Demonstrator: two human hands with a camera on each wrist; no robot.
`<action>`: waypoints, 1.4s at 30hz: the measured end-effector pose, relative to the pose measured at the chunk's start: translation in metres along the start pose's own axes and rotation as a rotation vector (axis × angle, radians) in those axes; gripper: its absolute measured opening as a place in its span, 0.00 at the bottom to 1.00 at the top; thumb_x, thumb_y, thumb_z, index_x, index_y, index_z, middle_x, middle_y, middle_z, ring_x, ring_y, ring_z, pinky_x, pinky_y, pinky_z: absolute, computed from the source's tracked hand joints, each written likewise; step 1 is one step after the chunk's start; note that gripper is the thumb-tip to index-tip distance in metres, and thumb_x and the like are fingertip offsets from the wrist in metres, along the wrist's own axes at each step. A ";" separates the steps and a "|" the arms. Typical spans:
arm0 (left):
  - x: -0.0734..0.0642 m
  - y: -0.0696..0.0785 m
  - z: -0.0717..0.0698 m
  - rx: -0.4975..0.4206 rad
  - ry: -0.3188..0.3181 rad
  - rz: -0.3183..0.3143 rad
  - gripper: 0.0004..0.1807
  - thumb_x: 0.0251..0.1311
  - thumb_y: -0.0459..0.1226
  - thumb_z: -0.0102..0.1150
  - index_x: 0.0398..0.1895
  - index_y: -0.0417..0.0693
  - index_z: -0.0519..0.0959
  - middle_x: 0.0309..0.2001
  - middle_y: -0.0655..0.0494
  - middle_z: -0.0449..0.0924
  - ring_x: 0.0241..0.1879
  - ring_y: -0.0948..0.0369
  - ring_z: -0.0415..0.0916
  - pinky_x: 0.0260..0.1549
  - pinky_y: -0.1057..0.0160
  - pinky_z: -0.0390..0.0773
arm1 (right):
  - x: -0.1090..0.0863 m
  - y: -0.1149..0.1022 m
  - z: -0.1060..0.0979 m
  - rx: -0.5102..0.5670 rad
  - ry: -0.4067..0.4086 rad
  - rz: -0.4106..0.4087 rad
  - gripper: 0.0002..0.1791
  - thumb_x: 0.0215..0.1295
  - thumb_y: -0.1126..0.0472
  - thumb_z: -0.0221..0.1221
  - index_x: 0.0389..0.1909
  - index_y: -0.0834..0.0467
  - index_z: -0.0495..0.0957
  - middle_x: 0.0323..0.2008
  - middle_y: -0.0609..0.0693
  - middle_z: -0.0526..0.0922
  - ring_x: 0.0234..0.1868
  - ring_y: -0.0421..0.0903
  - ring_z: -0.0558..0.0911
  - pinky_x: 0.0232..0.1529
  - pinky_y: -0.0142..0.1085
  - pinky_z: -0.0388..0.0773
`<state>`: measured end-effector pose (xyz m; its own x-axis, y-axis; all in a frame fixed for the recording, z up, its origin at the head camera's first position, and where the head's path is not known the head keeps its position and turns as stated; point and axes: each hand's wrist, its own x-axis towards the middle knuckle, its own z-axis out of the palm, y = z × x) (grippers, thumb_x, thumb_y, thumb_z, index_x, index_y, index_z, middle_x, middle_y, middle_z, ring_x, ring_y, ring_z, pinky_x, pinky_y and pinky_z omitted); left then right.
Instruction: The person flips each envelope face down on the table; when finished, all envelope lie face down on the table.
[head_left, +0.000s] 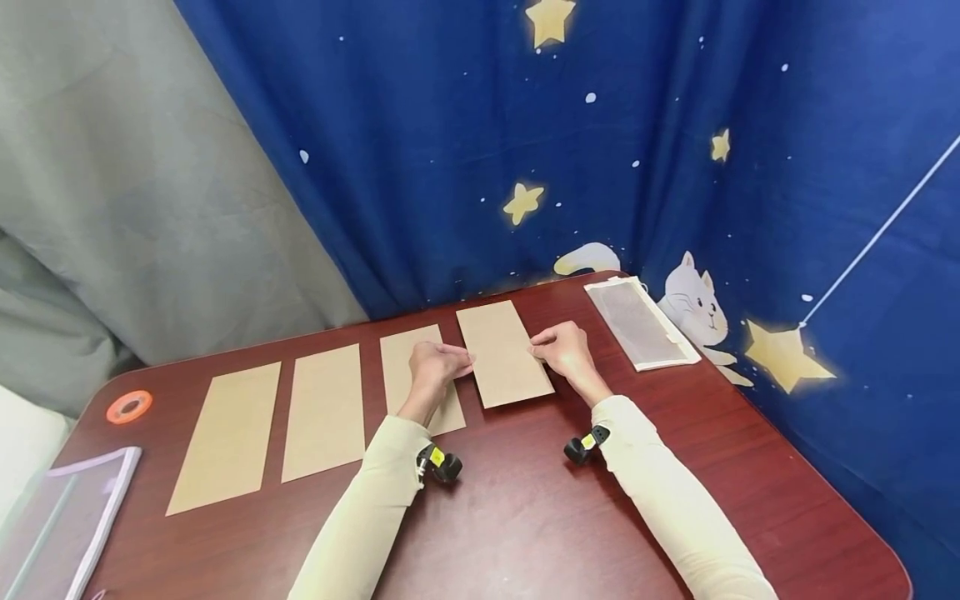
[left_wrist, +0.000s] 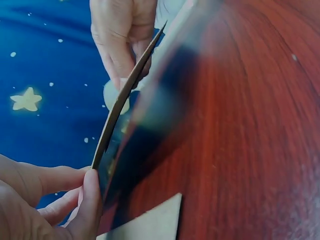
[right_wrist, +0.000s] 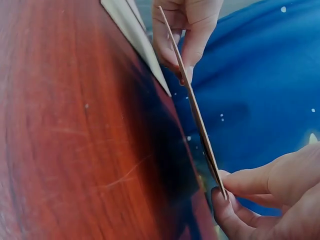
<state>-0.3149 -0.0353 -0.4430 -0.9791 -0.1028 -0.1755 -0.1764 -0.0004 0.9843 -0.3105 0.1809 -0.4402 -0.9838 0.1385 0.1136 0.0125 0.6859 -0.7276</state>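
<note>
Both hands hold a tan kraft-paper rectangle (head_left: 504, 354) by its two long edges, raised slightly above the table at the back. My left hand (head_left: 437, 368) pinches its left edge between thumb and fingers; my right hand (head_left: 564, 350) pinches the right edge the same way. Both wrist views show the held paper (left_wrist: 116, 107) nearly edge-on, thin and slightly bowed, apart from the tabletop. Three similar paper rectangles lie in a row to the left: one (head_left: 401, 358) partly hidden by my left hand, a middle one (head_left: 326, 412), and a far-left one (head_left: 228, 437).
A white-edged mesh zip pouch (head_left: 637, 325) lies at the back right of the dark red table (head_left: 517, 525). Orange tape (head_left: 129, 407) sits at the far left, above a clear pouch with a pale border (head_left: 112, 517). Curtains (head_left: 450, 150) hang behind the table.
</note>
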 end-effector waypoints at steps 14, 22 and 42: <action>-0.002 -0.007 0.004 0.394 0.040 0.096 0.04 0.46 0.26 0.73 0.27 0.34 0.87 0.26 0.44 0.89 0.22 0.61 0.87 0.29 0.65 0.88 | -0.001 0.003 0.011 -0.093 -0.015 -0.019 0.08 0.57 0.64 0.70 0.38 0.61 0.90 0.40 0.57 0.90 0.49 0.56 0.86 0.51 0.45 0.85; -0.004 -0.004 0.009 0.593 0.093 0.163 0.02 0.45 0.30 0.73 0.22 0.42 0.87 0.21 0.51 0.87 0.26 0.57 0.87 0.38 0.61 0.86 | -0.003 0.000 0.014 -0.127 -0.003 -0.002 0.07 0.58 0.65 0.70 0.38 0.60 0.90 0.41 0.57 0.90 0.48 0.55 0.86 0.50 0.45 0.85; -0.007 -0.008 0.011 0.742 0.140 0.359 0.12 0.38 0.24 0.58 0.07 0.45 0.72 0.11 0.55 0.67 0.22 0.50 0.73 0.25 0.56 0.79 | -0.003 -0.005 0.020 -0.144 0.002 -0.029 0.07 0.58 0.68 0.67 0.37 0.62 0.90 0.39 0.57 0.90 0.42 0.53 0.85 0.45 0.44 0.85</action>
<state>-0.3079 -0.0238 -0.4495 -0.9755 -0.0947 0.1986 0.0749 0.7061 0.7042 -0.3111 0.1626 -0.4506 -0.9838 0.1184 0.1344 0.0099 0.7851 -0.6193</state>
